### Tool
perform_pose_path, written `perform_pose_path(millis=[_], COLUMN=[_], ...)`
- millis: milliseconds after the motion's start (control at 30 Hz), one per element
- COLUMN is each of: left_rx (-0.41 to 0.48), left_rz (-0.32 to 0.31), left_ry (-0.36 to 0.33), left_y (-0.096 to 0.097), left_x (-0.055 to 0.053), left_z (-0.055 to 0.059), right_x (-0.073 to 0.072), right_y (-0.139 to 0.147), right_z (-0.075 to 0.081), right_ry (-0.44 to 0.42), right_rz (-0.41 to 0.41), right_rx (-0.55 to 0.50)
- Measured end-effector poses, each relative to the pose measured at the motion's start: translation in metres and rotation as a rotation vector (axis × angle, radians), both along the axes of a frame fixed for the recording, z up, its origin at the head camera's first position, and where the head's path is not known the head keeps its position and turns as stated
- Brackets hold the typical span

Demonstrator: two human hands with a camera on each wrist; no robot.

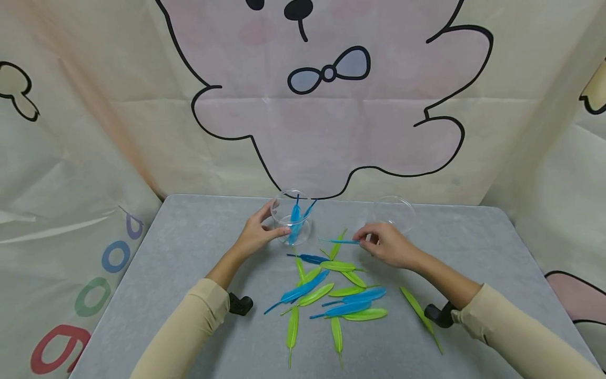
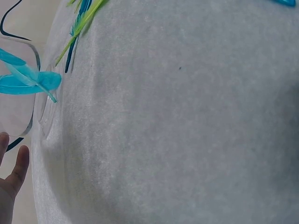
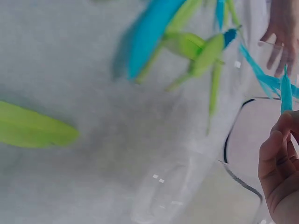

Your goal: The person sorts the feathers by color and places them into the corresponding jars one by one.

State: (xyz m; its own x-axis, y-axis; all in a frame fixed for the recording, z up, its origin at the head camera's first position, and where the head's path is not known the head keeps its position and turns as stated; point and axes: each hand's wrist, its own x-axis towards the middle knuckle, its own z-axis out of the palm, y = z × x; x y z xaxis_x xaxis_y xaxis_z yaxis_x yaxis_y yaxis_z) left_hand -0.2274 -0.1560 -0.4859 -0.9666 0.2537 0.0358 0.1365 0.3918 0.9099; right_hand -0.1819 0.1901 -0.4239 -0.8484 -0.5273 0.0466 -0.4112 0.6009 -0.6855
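At the back of the table, my left hand (image 1: 259, 230) holds a clear plastic cup (image 1: 280, 215), thumb in front and fingers around the far side. A few blue feathers (image 1: 295, 216) stand inside it. To the right, my right hand (image 1: 390, 246) pinches one blue feather (image 1: 342, 241) between thumb and fingertips, its thin end pointing left toward the cup. In the right wrist view the pinched feather (image 3: 286, 95) stands up from the fingertips. Below the hands lie several loose green feathers (image 1: 316, 293) and blue feathers (image 1: 307, 287), some overlapping.
A second clear plastic cup (image 1: 394, 211) stands at the back right, just behind my right hand. A lone green feather (image 1: 418, 310) lies near my right forearm. The grey table (image 1: 227, 352) ends at a printed cloth backdrop (image 1: 331, 131).
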Motion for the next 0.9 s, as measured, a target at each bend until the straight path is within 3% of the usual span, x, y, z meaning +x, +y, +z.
perform_pose_path(millis=[500, 900], left_rx=[0.016, 0.025], left_rz=[-0.005, -0.003], left_ry=[0.001, -0.007], left_y=[0.0, 0.0], left_x=[0.0, 0.001], left_z=[-0.001, -0.001], right_x=[-0.031, -0.051], right_y=[-0.025, -0.054], right_z=[0.043, 0.057], right_ry=[0.014, 0.072], right_rz=[-0.065, -0.042], right_rx=[-0.048, 0.04])
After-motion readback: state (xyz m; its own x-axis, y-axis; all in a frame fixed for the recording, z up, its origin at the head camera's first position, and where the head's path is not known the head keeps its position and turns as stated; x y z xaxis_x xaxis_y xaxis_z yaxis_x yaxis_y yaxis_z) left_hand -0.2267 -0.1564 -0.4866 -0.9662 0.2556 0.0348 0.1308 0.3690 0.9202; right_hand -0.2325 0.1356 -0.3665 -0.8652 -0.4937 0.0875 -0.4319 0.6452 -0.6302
